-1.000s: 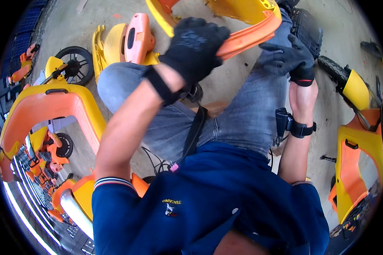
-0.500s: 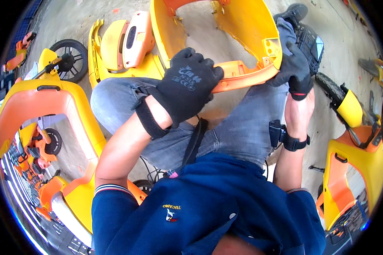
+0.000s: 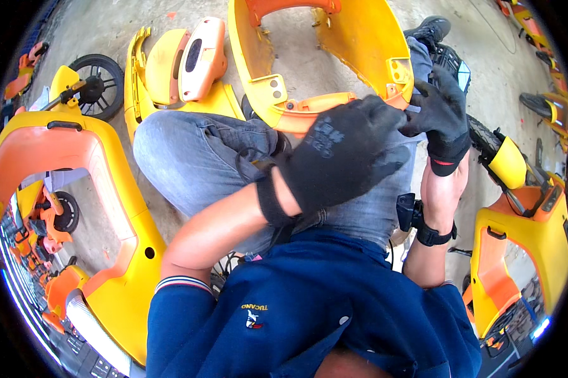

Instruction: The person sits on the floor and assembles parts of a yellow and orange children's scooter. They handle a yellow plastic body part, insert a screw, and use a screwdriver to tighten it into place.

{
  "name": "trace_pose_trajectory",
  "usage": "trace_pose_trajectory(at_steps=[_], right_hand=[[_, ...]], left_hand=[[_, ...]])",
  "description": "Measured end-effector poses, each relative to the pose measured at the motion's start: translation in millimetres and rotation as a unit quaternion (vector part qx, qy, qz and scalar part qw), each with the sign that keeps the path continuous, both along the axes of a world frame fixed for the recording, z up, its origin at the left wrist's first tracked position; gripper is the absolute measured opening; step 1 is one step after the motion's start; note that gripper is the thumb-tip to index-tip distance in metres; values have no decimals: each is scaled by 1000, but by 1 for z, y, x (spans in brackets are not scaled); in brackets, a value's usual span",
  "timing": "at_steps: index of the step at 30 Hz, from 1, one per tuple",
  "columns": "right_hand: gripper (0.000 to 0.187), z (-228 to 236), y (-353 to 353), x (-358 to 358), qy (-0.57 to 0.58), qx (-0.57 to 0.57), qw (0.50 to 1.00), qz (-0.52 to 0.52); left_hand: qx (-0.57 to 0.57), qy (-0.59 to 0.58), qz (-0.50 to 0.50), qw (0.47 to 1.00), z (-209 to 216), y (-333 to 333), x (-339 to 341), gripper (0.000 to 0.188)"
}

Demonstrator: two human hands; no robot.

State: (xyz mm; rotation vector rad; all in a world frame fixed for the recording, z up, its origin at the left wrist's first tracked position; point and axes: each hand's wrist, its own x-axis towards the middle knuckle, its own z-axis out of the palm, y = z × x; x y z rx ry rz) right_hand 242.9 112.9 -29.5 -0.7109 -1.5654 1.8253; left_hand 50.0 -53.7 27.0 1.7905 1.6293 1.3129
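Observation:
A yellow scooter body panel with an orange inner rim stands in front of my knees. My left hand, in a black glove, crosses in front of its near edge with fingers curled in; what they hold, if anything, is hidden. Beside the panel's near right corner, my right hand, also gloved in black, has its thumb and fingers bent toward my left fingertips. A small pale grey bit shows between the hands, too small to name.
Left of the panel lie yellow parts and a white-and-orange cover. A yellow-and-orange scooter frame stands close on my left, with a black wheel beyond. Another frame is on my right, near a yellow fender.
My left hand has let go of the orange rim and moved right, close to my right hand. The panel's near left corner now shows. My right hand stays by the right corner.

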Motion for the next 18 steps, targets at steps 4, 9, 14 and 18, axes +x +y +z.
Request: trace_pose_trajectory(at_steps=[4, 9, 14, 18], right_hand=[[45, 33, -57, 6, -114, 80, 985, -106], [47, 61, -79, -9, -32, -56, 982, -180], [49, 74, -78, -22, 64, -88, 986, -128], [48, 73, -82, -28, 87, -110, 979, -148]], left_hand=[[50, -28, -14, 998, -7, 9, 32, 35], [60, -45, 11, 997, -7, 20, 71, 33], [108, -36, 85, 990, -7, 39, 80, 25], [118, -24, 112, 986, -13, 48, 83, 22]])
